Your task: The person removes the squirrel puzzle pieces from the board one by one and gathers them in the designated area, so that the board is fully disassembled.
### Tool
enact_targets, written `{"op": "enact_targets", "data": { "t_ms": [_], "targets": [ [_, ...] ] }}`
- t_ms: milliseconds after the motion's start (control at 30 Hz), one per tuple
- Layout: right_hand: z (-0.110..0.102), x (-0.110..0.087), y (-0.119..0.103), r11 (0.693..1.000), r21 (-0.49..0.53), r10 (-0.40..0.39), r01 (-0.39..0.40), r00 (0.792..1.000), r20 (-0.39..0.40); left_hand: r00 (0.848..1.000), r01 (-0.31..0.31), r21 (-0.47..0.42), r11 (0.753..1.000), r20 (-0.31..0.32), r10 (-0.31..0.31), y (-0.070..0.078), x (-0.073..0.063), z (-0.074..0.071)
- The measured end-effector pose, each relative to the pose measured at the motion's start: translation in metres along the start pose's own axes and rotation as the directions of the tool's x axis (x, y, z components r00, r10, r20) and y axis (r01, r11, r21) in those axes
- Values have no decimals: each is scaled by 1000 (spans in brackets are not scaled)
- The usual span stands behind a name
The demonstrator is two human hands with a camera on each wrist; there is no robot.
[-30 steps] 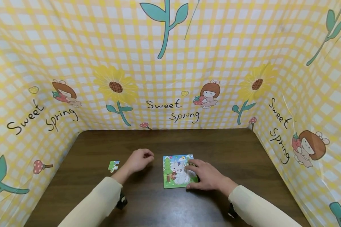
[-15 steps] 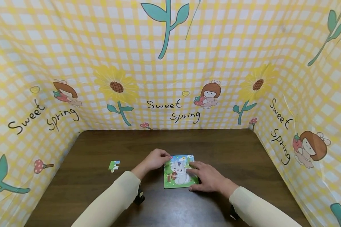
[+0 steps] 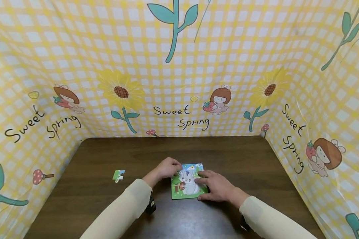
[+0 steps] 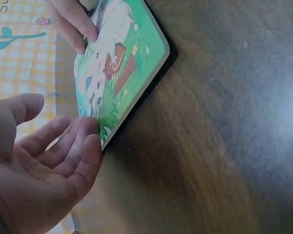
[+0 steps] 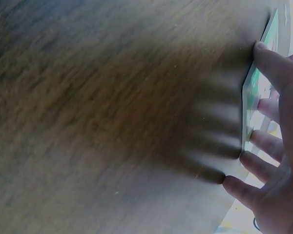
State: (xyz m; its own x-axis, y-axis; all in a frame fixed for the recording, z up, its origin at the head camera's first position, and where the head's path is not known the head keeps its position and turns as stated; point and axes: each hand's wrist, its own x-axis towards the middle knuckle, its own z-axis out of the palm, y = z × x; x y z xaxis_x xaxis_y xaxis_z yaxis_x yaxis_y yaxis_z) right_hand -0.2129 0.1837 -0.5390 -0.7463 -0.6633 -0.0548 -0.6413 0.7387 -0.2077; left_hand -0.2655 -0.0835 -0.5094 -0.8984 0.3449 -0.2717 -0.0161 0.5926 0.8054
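A square picture puzzle point(image 3: 183, 192) with a white cartoon animal and an acorn lies flat on the brown table. My left hand point(image 3: 167, 167) is at its upper left corner; in the left wrist view the fingertips point(image 4: 90, 146) rest at the corner, the thumb held apart from them. Covering part of the right edge, my right hand point(image 3: 218, 187) has its fingers spread, two fingertips over the picture and the thumb by the lower right corner. Both hands hide bits of the picture. A loose green jigsaw piece point(image 3: 117, 174) lies well to the left of the puzzle.
The table point(image 3: 227, 149) has a dark wood grain and rounded far corners. A yellow checked cloth point(image 3: 155, 76) with flowers and cartoon figures hangs behind it and along both sides.
My left hand has moved right, from beside the puzzle to its upper left corner, where the fingers overlap the picture. The right hand has stayed nearly still at the right edge.
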Motion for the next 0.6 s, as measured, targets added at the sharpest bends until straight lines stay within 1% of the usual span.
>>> {"op": "enact_targets", "data": {
  "t_ms": [167, 267, 367, 467, 600],
  "targets": [
    [2, 1, 0, 1000, 5, 17, -17, 1000, 4, 999, 28, -65, 997, -17, -29, -4, 4, 4],
    [3, 2, 0, 1000, 12, 28, -28, 1000, 13, 999, 33, -77, 996, -26, -35, -6, 7, 7],
    [1, 4, 0, 999, 10, 34, -34, 999, 16, 999, 20, -59, 998, -31, -21, -6, 10, 9],
    [0, 5, 1, 999, 6, 32, -32, 999, 13, 1000, 1, -17, 1000, -30, -2, -6, 13, 12],
    [2, 6, 2, 1000, 6, 27, -27, 1000, 10, 999, 10, 42, 999, -45, -8, -5, 16, 14]
  ]
}}
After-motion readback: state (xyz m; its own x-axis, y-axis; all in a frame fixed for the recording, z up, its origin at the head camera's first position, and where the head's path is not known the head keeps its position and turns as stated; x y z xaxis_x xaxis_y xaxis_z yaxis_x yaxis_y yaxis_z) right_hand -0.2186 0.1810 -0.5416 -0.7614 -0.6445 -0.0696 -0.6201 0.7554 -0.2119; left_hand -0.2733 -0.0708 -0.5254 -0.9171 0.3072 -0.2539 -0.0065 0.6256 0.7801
